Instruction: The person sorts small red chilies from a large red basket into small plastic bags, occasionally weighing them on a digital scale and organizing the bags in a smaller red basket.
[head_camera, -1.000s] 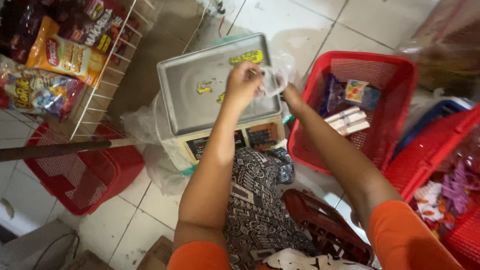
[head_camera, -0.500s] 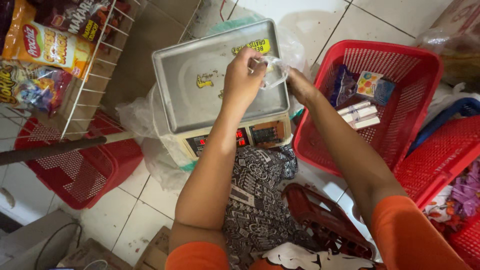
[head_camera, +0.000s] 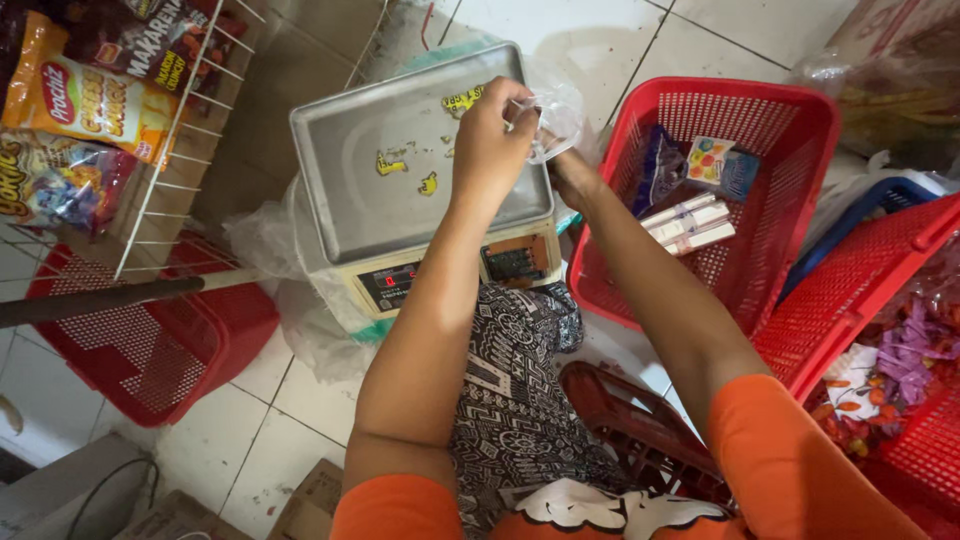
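Hands still pinching clear plastic bag (head_camera: 555, 120) over scale tray (head_camera: 350, 190), red basket (head_camera: 790, 110) holding packets (head_camera: 690, 220)

Place: a small grocery shop, seen at floor level.
Scale: a digital weighing scale (head_camera: 420, 200) with a steel pan sits on the white tiled floor (head_camera: 190, 470).
Left of the scale: a wire rack (head_camera: 175, 150) holding snack packets (head_camera: 85, 100).
Right of the scale: red plastic baskets (head_camera: 790, 130) of small packaged goods.
Far right of the scale: a basket of chillies (head_camera: 860, 410).
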